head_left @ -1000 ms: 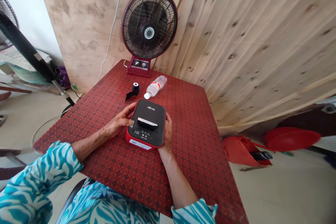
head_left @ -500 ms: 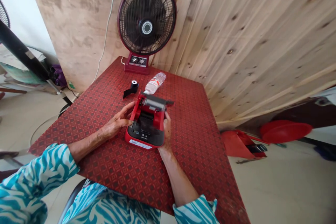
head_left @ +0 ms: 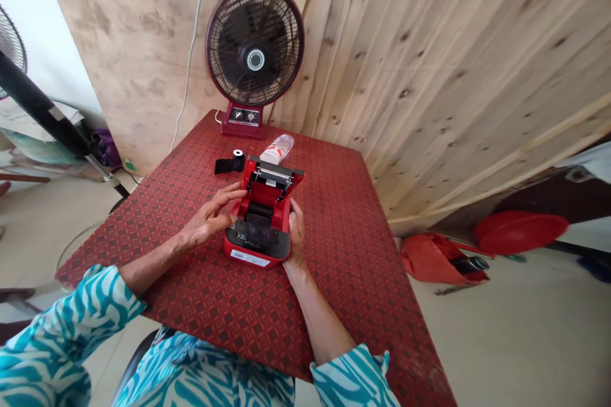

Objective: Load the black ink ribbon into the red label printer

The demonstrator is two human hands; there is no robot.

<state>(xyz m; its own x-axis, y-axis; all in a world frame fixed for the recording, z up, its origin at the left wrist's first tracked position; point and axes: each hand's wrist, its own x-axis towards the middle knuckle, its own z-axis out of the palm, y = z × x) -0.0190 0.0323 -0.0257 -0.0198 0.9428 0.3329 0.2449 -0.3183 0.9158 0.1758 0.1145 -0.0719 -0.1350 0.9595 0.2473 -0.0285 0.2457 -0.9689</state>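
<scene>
A small red and black label printer (head_left: 249, 257) rests on the patterned red table with its lid (head_left: 279, 170) raised and its inside showing. Dark material (head_left: 260, 233) lies across the black front part, above a white sticker. My left hand (head_left: 212, 213) holds the printer's left side, fingers along the upper edge and thumb near the front corner. Around the right side curls my right hand (head_left: 296, 235), its palm partly hidden. Behind the printer are a black ribbon roll (head_left: 238, 159) with a loose end and a clear plastic bottle (head_left: 277, 149) lying down, partly covered by the lid.
A maroon fan (head_left: 255, 58) stands at the table's (head_left: 334, 235) back edge, against the wooden wall. On the floor to the right are a red bag (head_left: 429, 259) and a red basin (head_left: 520, 233). A black stand (head_left: 45, 105) leans into view at left.
The printer's lid, blurred and lower before, now stands raised with its underside showing. Both hands stay on the printer's sides. The view has shifted slightly.
</scene>
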